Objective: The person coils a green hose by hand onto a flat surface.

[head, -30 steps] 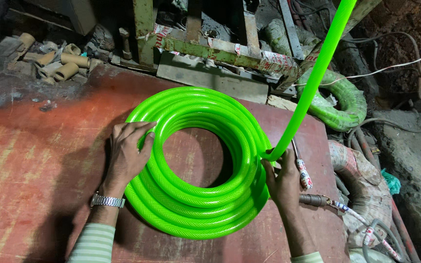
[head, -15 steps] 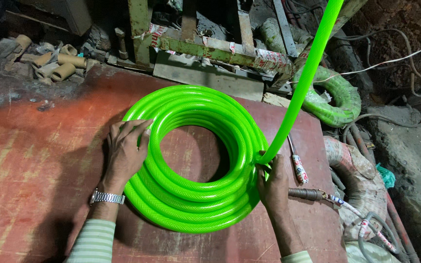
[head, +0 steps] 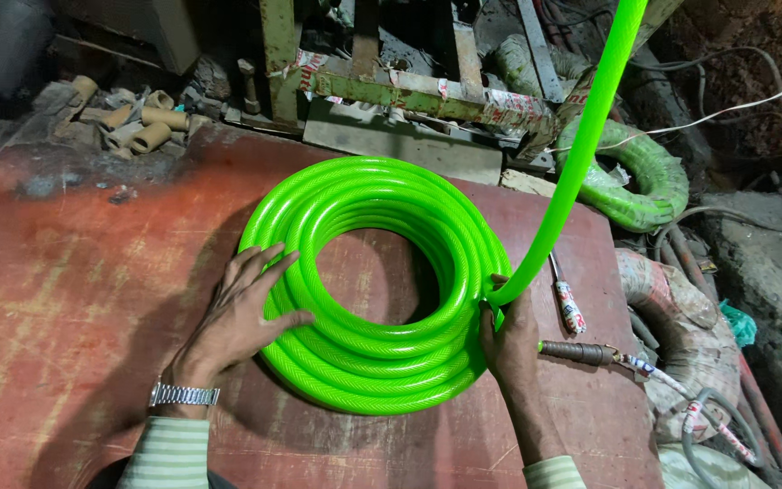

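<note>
So your bright green hose coil [head: 373, 281] lies flat on the rusty red table [head: 74, 272], dead centre in front of you, with a hand on each side of it. Your left hand [head: 242, 312] rests open on the coil's left rim, fingers spread across the top loops, pressing but not gripping anything. Your right hand [head: 509, 340] is on the right rim, and it's curled around the outer loops right where the free run of hose [head: 581, 154] leaves the coil.

That's the bit that matters: the loose run climbs up and away to your right, out of the top of the view, so its long axis goes from your right hand diagonally toward the far right. Your right hand is touching it; your left is a whole coil-width away.

Just past your right hand a brown-handled tool [head: 576, 351] lies on the table, and a darker green coil [head: 644, 181] sits beyond the table's far right edge.
</note>
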